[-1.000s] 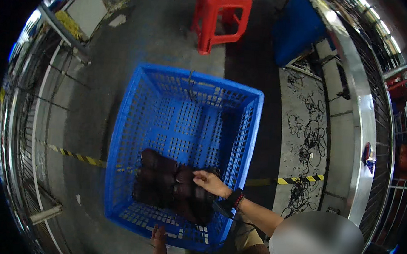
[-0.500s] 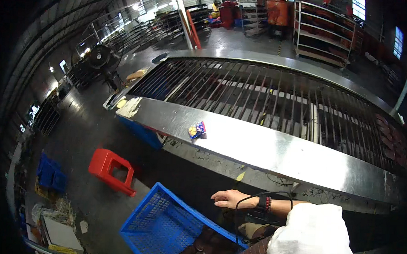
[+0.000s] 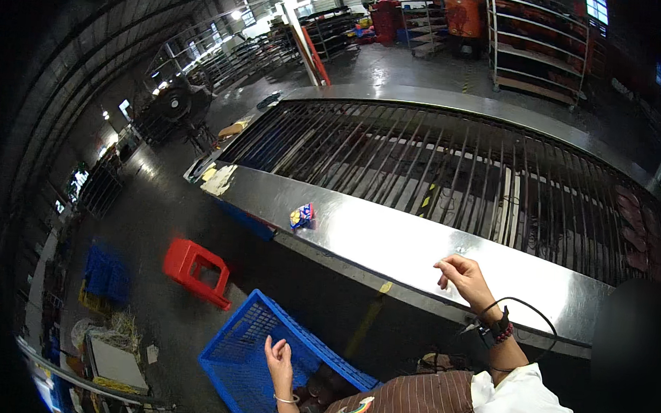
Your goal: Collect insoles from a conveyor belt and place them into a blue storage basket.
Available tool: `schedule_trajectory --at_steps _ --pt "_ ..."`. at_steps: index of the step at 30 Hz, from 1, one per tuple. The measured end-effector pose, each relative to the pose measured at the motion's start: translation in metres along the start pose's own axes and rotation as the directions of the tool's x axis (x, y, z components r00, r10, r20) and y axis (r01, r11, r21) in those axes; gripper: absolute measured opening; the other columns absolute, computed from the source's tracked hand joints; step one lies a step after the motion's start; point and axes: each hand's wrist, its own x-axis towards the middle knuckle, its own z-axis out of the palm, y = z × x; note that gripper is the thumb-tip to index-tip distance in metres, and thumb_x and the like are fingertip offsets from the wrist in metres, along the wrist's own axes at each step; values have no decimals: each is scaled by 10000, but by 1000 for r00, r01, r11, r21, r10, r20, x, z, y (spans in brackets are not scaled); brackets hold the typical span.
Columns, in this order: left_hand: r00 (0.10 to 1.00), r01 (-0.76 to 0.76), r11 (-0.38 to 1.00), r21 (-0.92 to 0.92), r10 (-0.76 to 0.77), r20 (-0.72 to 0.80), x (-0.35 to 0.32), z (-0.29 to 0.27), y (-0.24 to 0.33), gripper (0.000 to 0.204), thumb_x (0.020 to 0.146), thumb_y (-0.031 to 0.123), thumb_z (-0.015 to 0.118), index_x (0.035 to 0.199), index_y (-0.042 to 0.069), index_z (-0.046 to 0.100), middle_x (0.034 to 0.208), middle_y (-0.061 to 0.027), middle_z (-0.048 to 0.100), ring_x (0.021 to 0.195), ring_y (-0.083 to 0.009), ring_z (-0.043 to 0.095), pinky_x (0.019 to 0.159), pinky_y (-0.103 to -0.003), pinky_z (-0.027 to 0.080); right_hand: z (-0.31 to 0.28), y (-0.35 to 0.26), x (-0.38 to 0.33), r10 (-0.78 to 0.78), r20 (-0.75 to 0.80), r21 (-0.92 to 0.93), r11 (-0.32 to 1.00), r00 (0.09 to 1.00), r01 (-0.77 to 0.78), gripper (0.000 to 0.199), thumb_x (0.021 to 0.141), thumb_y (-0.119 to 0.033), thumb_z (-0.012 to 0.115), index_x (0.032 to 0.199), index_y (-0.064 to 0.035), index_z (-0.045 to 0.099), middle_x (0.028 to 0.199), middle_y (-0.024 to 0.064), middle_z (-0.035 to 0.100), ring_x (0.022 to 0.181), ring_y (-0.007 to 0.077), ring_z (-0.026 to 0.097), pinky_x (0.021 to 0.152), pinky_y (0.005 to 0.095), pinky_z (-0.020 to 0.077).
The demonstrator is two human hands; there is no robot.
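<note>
Over the blue plastic crate [image 3: 222, 358] is my left hand [image 3: 280, 365], its fingers apart and nothing seen in them. My right hand [image 3: 463, 276] is above the near metal edge of the roller conveyor [image 3: 389, 236], fingers loosely bent and apart, with nothing visible between them. A dark band and red beads circle its wrist, and a black cable loops beside it. Dark brown flat pieces [image 3: 321, 385] lie in the crate, partly hidden by my left arm and apron. More reddish-brown flat pieces [image 3: 632, 230] rest on the conveyor's right end.
A small colourful packet [image 3: 301, 216] lies on the conveyor's metal edge. On the floor at left stand a red stool [image 3: 193, 266] and blue crates [image 3: 106, 273]. Behind the conveyor are a shelved rack [image 3: 536, 53], an orange bin [image 3: 462, 15] and a standing fan [image 3: 175, 105].
My right hand has risen forward and right from beside the crate to the conveyor's edge. My left hand has come into view over the crate. The view has shifted slightly.
</note>
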Motion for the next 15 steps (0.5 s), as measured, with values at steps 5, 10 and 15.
schedule_trajectory --at_steps 5,10,15 --pt "945 -157 979 133 109 310 79 53 63 542 818 129 564 1277 25 294 1049 -131 549 929 -168 538 804 -275 434 -32 -14 35 52 205 -344 939 977 22 249 838 -252 545 821 -14 616 624 23 582 582 81 536 533 232 423" --pt "900 -362 879 311 242 363 134 72 147 416 810 188 569 1181 42 451 1030 -128 578 960 -209 556 812 -310 440 -59 -10 59 89 414 -433 895 906 110 232 828 -273 556 804 -61 647 660 18 626 654 100 587 617 253 456" --pt "788 -481 822 304 253 562 166 98 211 400 814 204 553 1169 41 466 1044 -117 578 941 -195 565 813 -299 437 -3 -103 70 -85 818 -91 958 569 274 280 821 -288 565 958 -47 600 854 73 621 774 136 586 646 280 463"
